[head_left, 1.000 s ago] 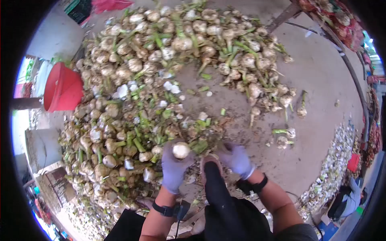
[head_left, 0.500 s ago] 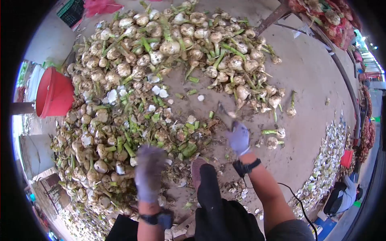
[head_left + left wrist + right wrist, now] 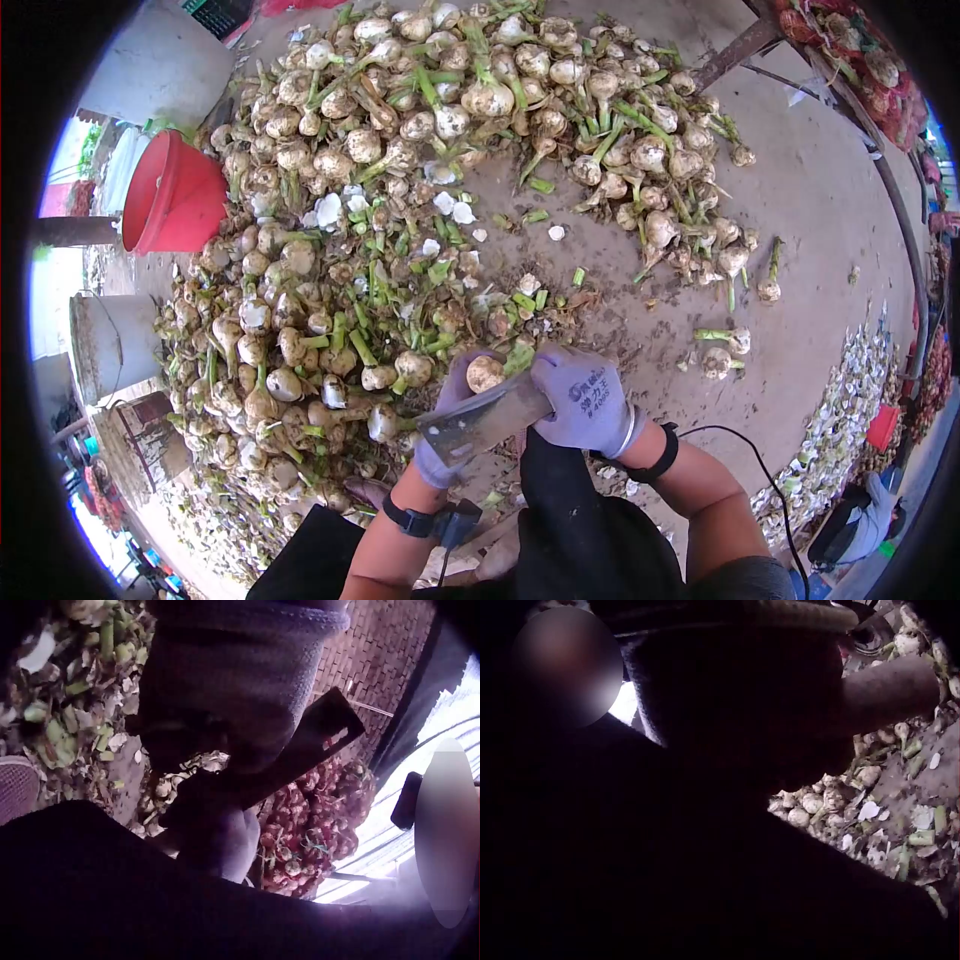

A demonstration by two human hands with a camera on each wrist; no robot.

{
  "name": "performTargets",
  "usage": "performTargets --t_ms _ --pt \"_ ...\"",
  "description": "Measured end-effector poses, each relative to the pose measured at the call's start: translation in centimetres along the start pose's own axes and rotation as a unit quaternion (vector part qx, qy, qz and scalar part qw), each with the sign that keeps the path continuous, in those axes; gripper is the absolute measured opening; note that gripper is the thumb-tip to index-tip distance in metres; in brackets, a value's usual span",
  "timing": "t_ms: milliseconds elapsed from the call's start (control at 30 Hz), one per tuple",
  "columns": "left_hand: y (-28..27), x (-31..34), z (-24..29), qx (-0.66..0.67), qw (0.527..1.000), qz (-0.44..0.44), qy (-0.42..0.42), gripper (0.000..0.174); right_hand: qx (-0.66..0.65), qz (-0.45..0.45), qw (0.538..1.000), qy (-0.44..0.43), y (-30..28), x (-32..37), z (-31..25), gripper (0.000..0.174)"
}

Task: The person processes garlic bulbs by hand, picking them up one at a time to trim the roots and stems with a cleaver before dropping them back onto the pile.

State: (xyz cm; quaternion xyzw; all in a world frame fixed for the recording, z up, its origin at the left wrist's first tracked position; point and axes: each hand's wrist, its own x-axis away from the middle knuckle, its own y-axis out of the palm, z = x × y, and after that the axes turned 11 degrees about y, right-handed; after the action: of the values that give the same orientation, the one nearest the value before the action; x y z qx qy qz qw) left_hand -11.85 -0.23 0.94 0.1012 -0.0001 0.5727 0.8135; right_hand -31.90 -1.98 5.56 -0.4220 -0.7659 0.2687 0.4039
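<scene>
The left hand [image 3: 453, 388], in a pale lilac knit glove, curls its fingers round a round, cream-coloured garlic bulb [image 3: 485, 374] with brownish smudges on its skin. The right hand [image 3: 585, 400], in a matching glove with dark print on its back, grips a knife [image 3: 480, 425] whose broad, flat metal blade is dull and streaked, with a squared end. The blade lies across the front of the left hand, hiding part of it; whether it touches the bulb cannot be told. The left wrist view shows a slot near the blade's end. Beyond the hands, dry scraps [image 3: 420, 290] of papery white skin and cut green stems litter the floor [image 3: 640, 345]. A heap of bulbs [image 3: 290, 350], knobbly and soil-stained, rises beside the left hand, and more bulbs with long green stems [image 3: 480, 95] spread farther off. A dark shoe-like shape cannot be made out well near the legs. At the far left stand a smooth red bucket [image 3: 175, 195] and a scuffed whitish bucket [image 3: 112, 345], their contents hidden. Red mesh bags [image 3: 865, 60] at the upper right hold bulbs.
</scene>
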Motion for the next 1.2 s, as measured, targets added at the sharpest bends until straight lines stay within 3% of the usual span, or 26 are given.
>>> performTargets --t_ms 67,133,200,233,300,333,367,400,433,500,567,633,667,733,767,800,833,900,933,1000,1033,1067,1133,1200 --pt "0.7 0.0 1.5 0.210 0.962 0.067 -0.163 0.049 -0.011 0.035 0.999 -0.013 1.5 -0.2 1.0 0.042" --pt "0.4 0.6 2.0 0.192 0.969 0.042 -0.148 0.045 -0.023 0.069 0.997 -0.023 4.5 -0.8 4.0 0.037" --pt "0.3 0.7 2.4 0.192 0.975 0.019 -0.110 0.041 -0.031 0.042 0.984 0.170 7.0 -2.7 8.7 0.033" --pt "0.0 0.3 1.8 0.191 0.976 0.019 -0.107 0.041 -0.030 0.045 0.984 0.167 6.8 -2.2 9.2 0.033" --pt "-1.1 -0.4 0.5 -0.077 0.995 0.055 -0.044 0.043 -0.244 0.105 0.937 0.228 5.9 -0.9 7.8 0.034" --pt "-1.7 -1.4 0.7 -0.358 0.933 0.015 0.010 0.041 -0.295 0.009 0.899 0.323 4.5 -0.2 6.2 0.040" --pt "-1.6 -1.8 0.8 -0.359 0.933 0.013 0.020 0.041 -0.294 0.018 0.900 0.320 4.0 -0.3 5.0 0.040" --pt "-1.0 -1.9 0.6 -0.184 0.976 0.108 -0.043 0.037 -0.307 0.006 0.901 0.305 4.0 0.2 4.0 0.040" --pt "-0.4 -1.8 0.4 0.001 0.974 0.196 -0.113 0.034 -0.320 -0.012 0.901 0.294 4.0 0.7 3.0 0.040" --pt "0.7 -1.6 -0.3 -0.009 0.974 0.210 -0.080 0.028 -0.370 -0.055 0.877 0.300 3.0 1.0 0.5 0.039" --pt "2.3 -1.9 0.8 0.182 0.948 0.253 -0.064 0.025 -0.419 -0.091 0.853 0.297 4.4 0.3 0.0 0.039" --pt "2.7 -1.4 3.6 0.262 0.928 0.261 -0.045 0.023 -0.294 -0.004 0.937 0.189 8.6 -0.4 2.6 0.040" --pt "2.0 -1.1 4.6 0.294 0.906 0.306 -0.009 0.026 -0.178 0.004 0.972 0.156 7.6 -0.8 3.6 0.041" --pt "-3.2 0.7 4.9 0.294 0.880 0.359 0.104 0.029 -0.017 0.181 0.948 0.259 9.4 -2.5 8.4 0.036" --pt "-6.7 2.1 4.9 0.240 0.890 0.355 0.157 0.028 0.028 0.287 0.921 0.261 8.0 -3.4 10.9 0.037" --pt "-11.1 3.7 3.5 0.255 0.856 0.406 0.192 0.033 0.070 0.387 0.881 0.264 6.0 -3.9 13.4 0.038" --pt "-13.2 4.1 4.5 0.391 0.841 0.296 0.228 0.039 0.119 0.405 0.876 0.232 2.0 -4.3 13.7 0.041" --pt "-12.0 3.7 5.0 0.341 0.801 0.473 0.135 0.044 0.170 0.429 0.866 0.192 -2.7 -5.7 16.1 0.044" --pt "-11.1 3.4 4.1 0.342 0.800 0.473 0.138 0.044 0.200 0.390 0.871 0.223 -2.3 -6.7 18.8 0.046" --pt "-8.0 2.6 1.5 0.288 0.900 0.326 0.009 0.048 0.227 0.347 0.875 0.250 -1.7 -7.5 19.2 0.048" --pt "-4.2 1.4 2.4 0.220 0.908 0.347 -0.082 0.053 0.150 0.294 0.902 0.279 -1.8 -7.2 17.4 0.047" --pt "-2.7 0.8 1.0 0.210 0.950 0.218 -0.078 0.060 0.072 0.236 0.919 0.306 -1.8 -6.6 15.0 0.045" --pt "0.8 -0.5 -0.8 0.132 0.986 0.101 -0.031 0.068 -0.050 0.154 0.950 0.267 -1.4 -4.4 8.8 0.040" --pt "2.4 -1.1 -3.7 0.024 0.998 0.051 0.025 0.075 -0.306 0.016 0.921 0.239 -1.4 -1.8 3.1 0.043"
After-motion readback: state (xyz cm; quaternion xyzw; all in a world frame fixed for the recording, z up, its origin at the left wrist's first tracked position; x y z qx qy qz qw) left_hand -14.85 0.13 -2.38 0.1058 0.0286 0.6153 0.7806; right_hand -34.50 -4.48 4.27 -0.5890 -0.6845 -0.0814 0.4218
